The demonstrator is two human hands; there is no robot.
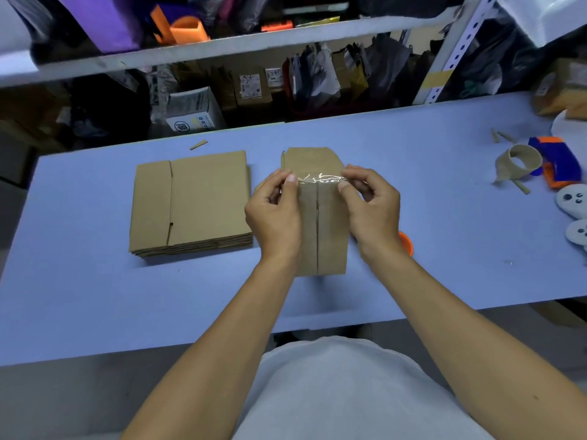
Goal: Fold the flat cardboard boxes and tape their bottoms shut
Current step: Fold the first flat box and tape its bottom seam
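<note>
A folded cardboard box (324, 230) stands bottom-up on the blue table (95, 296), its two bottom flaps meeting in a centre seam. A crumpled strip of clear tape (320, 179) stretches across the far end of that seam. My left hand (274, 214) pinches the strip's left end between thumb and forefinger, and my right hand (370, 208) pinches its right end. A stack of flat cardboard boxes (190, 204) lies to the left of the box.
An orange tape dispenser (406, 242) peeks out behind my right wrist. At the right lie an empty tape core (521, 166), a blue-orange tool (559, 163), small cardboard scraps and white round objects (571, 201). Crowded shelves stand behind the table's far edge.
</note>
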